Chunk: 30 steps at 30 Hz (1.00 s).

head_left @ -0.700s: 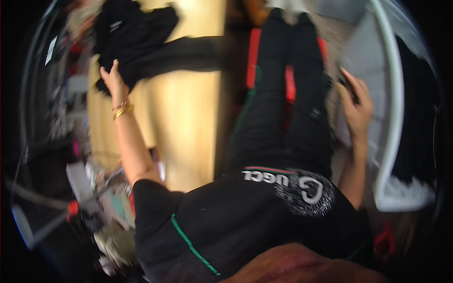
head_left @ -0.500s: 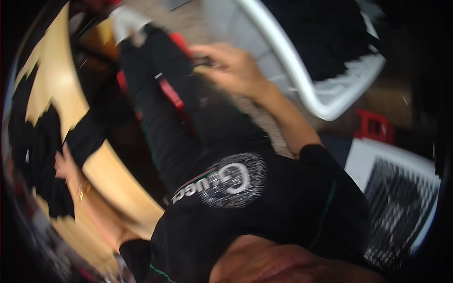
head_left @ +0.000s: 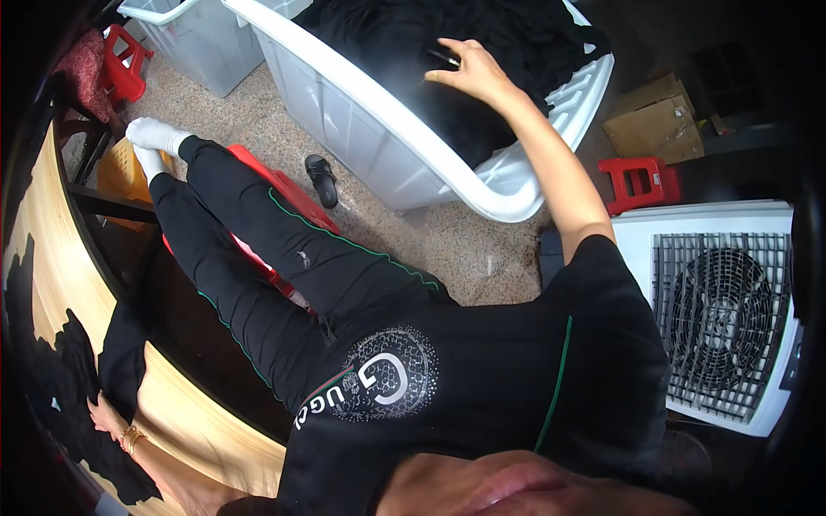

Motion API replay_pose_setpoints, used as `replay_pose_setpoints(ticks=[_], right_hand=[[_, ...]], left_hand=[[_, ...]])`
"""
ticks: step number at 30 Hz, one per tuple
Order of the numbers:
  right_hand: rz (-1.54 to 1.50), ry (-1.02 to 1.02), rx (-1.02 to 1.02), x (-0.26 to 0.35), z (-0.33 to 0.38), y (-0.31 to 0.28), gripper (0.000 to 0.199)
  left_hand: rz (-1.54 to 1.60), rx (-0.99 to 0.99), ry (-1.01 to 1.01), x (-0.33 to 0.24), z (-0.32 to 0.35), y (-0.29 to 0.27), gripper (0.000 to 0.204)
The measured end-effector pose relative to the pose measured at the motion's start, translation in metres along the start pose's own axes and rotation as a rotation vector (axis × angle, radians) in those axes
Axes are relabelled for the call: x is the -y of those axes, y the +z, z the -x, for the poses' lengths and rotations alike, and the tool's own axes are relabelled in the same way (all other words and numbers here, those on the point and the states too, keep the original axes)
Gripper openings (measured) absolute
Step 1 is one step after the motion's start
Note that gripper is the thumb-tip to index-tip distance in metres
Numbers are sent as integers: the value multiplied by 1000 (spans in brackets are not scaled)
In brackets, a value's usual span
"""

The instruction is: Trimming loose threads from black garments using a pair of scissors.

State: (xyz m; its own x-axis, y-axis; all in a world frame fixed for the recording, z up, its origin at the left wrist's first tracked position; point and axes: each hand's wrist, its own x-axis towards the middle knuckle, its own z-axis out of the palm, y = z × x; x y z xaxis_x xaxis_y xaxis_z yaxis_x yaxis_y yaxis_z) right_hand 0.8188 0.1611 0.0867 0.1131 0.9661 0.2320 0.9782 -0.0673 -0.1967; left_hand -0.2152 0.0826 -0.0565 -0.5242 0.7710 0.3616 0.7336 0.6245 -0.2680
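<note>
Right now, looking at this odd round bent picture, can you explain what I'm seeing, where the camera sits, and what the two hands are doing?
The camera sits on a person's head and looks down through a fisheye lens, so straight edges curve. The body in black clothes is the wearer's own, seated, legs stretched over a speckled floor. The right hand reaches into a large white bin and rests, fingers spread, on the black clothes inside; no grip shows. The left hand, with gold bangles at the wrist, lies on a black garment spread on a wooden table. Around them: a second grey bin, red stools, a cardboard box, a black sandal and a white fan unit.
</note>
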Motion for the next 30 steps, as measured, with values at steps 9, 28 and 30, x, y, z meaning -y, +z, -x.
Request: replay_pose_setpoints(ticks=[9, 28, 30], right_hand=[[376, 5, 292, -76, -73, 72, 121], [347, 130, 281, -85, -108, 66, 70], [297, 143, 300, -78, -99, 60, 75]], left_hand=[[276, -91, -67, -48, 69, -83, 60], [700, -253, 430, -183, 129, -177, 47], [761, -216, 302, -199, 144, -192, 47]])
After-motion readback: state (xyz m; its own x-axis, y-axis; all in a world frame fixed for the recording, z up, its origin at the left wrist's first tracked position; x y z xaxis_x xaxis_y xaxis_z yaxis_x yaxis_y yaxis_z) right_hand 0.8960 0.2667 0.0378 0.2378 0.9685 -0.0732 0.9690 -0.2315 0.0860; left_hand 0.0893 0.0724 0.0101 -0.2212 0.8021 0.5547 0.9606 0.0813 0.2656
